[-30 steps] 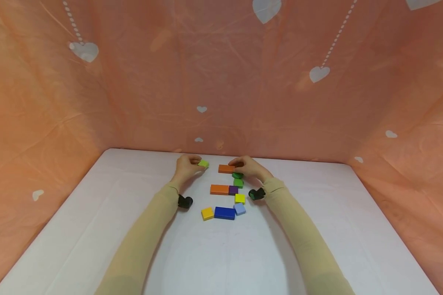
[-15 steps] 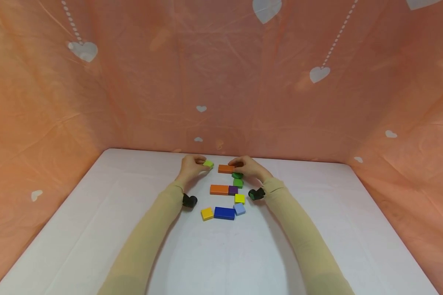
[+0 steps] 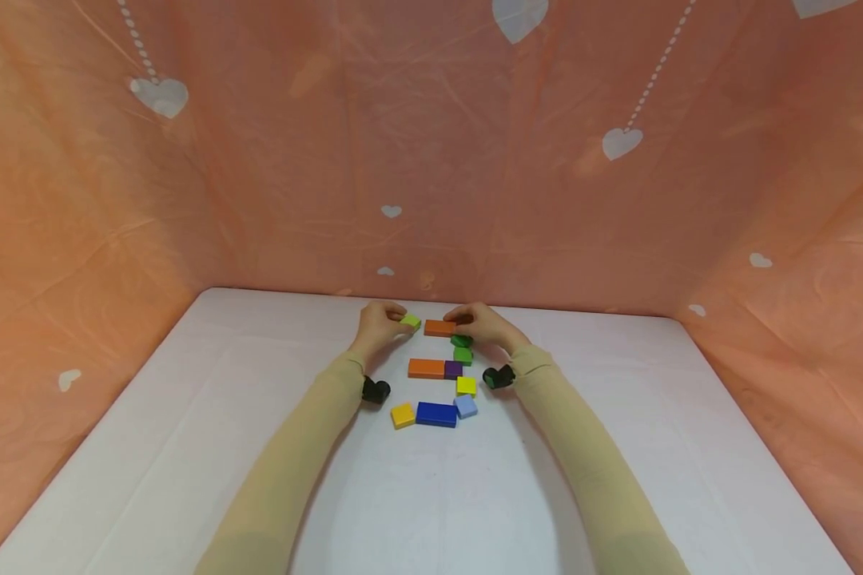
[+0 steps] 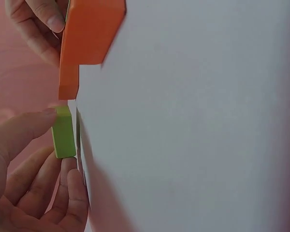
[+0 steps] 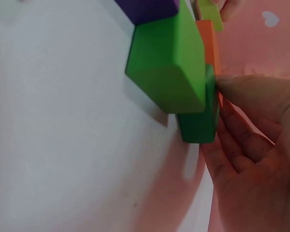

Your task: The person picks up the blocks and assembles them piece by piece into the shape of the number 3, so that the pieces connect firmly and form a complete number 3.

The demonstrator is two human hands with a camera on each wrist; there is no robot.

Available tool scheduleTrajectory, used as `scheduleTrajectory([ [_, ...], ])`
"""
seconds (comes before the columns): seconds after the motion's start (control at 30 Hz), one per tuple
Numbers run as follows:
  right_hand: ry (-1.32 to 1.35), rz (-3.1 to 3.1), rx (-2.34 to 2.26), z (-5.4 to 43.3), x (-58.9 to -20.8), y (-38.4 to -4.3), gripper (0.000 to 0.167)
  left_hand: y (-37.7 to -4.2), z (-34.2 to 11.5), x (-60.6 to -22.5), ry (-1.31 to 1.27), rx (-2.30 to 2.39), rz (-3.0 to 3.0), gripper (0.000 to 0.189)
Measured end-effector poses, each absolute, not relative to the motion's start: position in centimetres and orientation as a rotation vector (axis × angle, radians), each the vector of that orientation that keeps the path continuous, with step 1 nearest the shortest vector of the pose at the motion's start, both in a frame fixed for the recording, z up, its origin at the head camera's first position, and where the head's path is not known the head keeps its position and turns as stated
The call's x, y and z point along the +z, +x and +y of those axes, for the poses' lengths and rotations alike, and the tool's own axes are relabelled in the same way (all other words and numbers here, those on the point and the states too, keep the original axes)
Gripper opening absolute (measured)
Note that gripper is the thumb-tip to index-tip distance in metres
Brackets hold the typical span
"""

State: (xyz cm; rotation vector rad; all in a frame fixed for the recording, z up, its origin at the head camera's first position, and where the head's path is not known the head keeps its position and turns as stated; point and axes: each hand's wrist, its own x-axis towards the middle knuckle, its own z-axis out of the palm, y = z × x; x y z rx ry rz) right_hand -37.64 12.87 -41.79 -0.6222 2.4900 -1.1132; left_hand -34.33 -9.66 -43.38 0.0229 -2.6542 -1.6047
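Note:
My left hand [image 3: 378,327] pinches a lime-green block [image 3: 411,323] between thumb and fingers. In the left wrist view that block [image 4: 64,133] stands close to the end of the far orange block [image 4: 69,84], with a small gap between them. My right hand [image 3: 483,327] holds the right end of the same orange block [image 3: 439,328], its thumb on the near side. Fingers behind are partly hidden. A dark green block [image 3: 462,341] lies against that end, just under the right hand, and a green block [image 3: 463,356] sits in front of it.
Nearer on the white table [image 3: 259,415] lie a second orange block [image 3: 427,368], a purple block [image 3: 454,370], a yellow block [image 3: 466,386], a light blue block [image 3: 465,406], a dark blue block [image 3: 436,414] and an amber block [image 3: 403,415]. An orange curtain [image 3: 431,160] surrounds the table.
My left hand has moved right with the lime-green block, bringing it near the left end of the far orange block. The right hand has stayed in place.

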Motion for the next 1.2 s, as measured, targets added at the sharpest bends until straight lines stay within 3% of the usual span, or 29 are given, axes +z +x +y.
scheduleTrajectory([
  [1.2, -0.655, 2.483, -1.126, 12.96, -42.27, -37.93, 0.028, -34.27, -8.86, -43.37, -0.019, -1.528, -2.671, 0.034],
])
